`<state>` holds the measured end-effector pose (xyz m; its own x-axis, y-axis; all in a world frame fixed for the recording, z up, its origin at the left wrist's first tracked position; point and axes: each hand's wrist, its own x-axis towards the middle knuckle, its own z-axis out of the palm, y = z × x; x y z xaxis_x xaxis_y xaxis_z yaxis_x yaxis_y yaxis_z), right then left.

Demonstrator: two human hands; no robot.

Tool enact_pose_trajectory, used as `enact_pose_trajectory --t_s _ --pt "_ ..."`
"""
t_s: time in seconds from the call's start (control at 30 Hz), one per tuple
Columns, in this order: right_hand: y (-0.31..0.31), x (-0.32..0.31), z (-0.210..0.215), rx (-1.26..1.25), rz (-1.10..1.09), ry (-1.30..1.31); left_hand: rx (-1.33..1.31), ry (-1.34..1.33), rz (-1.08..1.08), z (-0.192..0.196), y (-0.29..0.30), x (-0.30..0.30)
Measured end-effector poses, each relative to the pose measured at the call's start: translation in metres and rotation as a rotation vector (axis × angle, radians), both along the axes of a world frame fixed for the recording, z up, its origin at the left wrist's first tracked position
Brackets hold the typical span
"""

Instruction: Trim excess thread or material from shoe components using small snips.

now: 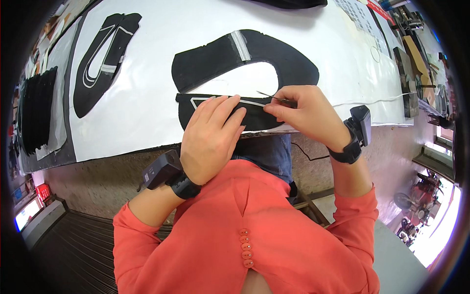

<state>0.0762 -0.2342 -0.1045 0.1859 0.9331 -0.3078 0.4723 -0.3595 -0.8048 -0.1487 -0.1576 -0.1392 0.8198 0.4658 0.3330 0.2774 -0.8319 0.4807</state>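
A black U-shaped cloth piece (293, 63), like a shoe upper, lies on the white table cover, with a pale strip (240, 45) across its far arm. My left hand (213, 134) rests on its near arm, fingers stretched out and pressing down. A narrow white tape (252, 102) runs along that arm from under my left fingers to my right hand (306, 110). My right thumb and fingers pinch the tape near the piece's inner edge. The same hand also holds a slim dark pointed tool (267, 94), perhaps small snips; its handle is mostly hidden.
At the left lies a folded black piece with white tape (98, 63), beside a stack of black pieces (36, 110). The tape's loose tail (377, 101) stretches right to a dark block (407, 81). Black material (293, 3) sits at the far edge. Tools and scraps crowd the right side.
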Motion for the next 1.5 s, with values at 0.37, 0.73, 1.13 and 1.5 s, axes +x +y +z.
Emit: enact_pose_trajectory --t_s 0.37,0.73,1.13,1.5 --pt "0.01 -0.003 0.0 0.028 -0.058 -0.152 0.014 -0.025 -0.008 -0.007 0.001 -0.001" --pt "0.012 -0.001 -0.005 0.034 -0.018 -0.204 0.03 -0.066 -0.122 -0.013 -0.011 0.023" --pt "0.009 0.011 -0.006 0.03 -0.002 -0.26 0.102 -0.056 -0.132 -0.009 -0.01 0.031" --pt "0.017 0.027 -0.002 -0.041 0.111 -0.273 0.222 0.071 -0.18 0.002 -0.007 0.045"
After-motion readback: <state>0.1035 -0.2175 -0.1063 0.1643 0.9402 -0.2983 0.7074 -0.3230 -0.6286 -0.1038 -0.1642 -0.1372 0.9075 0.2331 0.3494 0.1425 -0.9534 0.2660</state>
